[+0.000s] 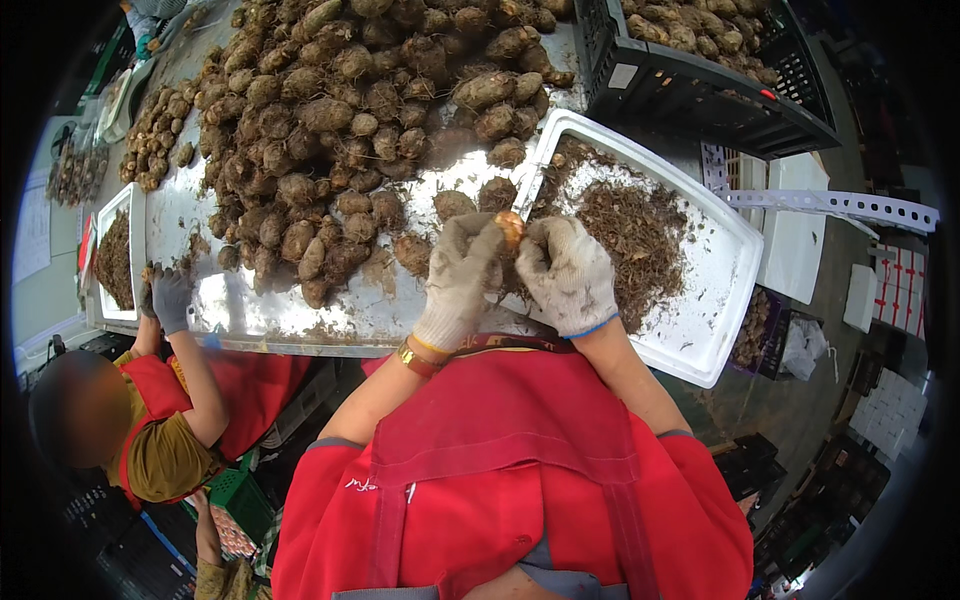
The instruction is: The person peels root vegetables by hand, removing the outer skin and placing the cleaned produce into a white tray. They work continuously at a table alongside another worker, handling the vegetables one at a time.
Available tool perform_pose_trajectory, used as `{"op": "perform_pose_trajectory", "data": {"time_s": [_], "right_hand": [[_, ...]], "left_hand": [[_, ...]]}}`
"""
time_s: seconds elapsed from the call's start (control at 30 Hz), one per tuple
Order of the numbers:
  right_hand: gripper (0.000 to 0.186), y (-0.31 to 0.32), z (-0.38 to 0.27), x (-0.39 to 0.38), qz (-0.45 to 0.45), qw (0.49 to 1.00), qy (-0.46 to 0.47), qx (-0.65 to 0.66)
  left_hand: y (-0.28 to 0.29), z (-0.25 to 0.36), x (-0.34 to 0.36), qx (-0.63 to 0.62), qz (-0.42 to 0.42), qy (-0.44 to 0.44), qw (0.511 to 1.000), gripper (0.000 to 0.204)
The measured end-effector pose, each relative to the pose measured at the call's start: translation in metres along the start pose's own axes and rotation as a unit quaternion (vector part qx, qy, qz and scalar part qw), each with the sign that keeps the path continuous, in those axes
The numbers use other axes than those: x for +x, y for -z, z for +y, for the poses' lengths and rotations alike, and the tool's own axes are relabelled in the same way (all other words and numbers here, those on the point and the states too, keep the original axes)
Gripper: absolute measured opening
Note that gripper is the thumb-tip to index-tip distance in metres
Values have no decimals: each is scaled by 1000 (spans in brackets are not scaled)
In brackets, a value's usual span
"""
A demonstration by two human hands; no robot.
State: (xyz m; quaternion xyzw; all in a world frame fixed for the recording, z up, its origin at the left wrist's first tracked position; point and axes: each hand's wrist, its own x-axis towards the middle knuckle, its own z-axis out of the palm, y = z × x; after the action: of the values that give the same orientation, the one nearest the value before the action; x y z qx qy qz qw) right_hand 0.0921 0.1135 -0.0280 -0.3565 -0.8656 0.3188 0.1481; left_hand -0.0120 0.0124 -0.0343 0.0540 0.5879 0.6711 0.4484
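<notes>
Between my two gloved hands is a small taro [511, 229], orange-brown where its skin is off. My left hand [463, 275], in a soiled white glove, is closed around it from the left. On its other side my right hand [570, 275], also gloved, has its fingers curled in a pinch against the taro; whatever is in that pinch is hidden. Just beyond my hands a large heap of hairy brown taros [340, 130] covers the metal table [210, 300]. A white tray [725, 275] with brown peelings [630, 240] lies by my right hand.
A black crate [700, 95] of taros stands at the far right, beside a perforated metal strip [830, 205]. At the left, a co-worker in a red apron [250, 400] works with gloved hands [170, 298] near another white tray [138, 225] of peelings. Smaller, cleaner taros [155, 140] lie far left.
</notes>
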Motion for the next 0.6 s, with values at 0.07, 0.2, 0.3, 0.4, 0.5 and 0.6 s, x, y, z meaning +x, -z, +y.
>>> {"op": "perform_pose_trajectory", "data": {"time_s": [0.07, 0.2, 0.3, 0.4, 0.5, 0.6], "right_hand": [[12, -1, 15, 1, -45, 996, -73, -30], [17, 9, 34, -5, -10, 997, -51, 63], [20, 28, 17, -1, 15, 995, 40, 89], [21, 31, 2, -3, -14, 990, 40, 133], [19, 24, -8, -1, 17, 990, 79, 112], [15, 18, -6, -2, 9, 994, 69, 89]], "left_hand": [[1, 1, 1, -28, -16, 0, 999, 31], [2, 4, 2, -68, -26, 28, 997, 30], [4, -1, 3, -123, -34, 55, 990, 29], [3, 0, 2, -136, -40, 69, 987, 27], [2, 2, 1, -71, -42, 66, 994, 26], [4, 6, -1, 22, -46, 48, 998, 25]]}}
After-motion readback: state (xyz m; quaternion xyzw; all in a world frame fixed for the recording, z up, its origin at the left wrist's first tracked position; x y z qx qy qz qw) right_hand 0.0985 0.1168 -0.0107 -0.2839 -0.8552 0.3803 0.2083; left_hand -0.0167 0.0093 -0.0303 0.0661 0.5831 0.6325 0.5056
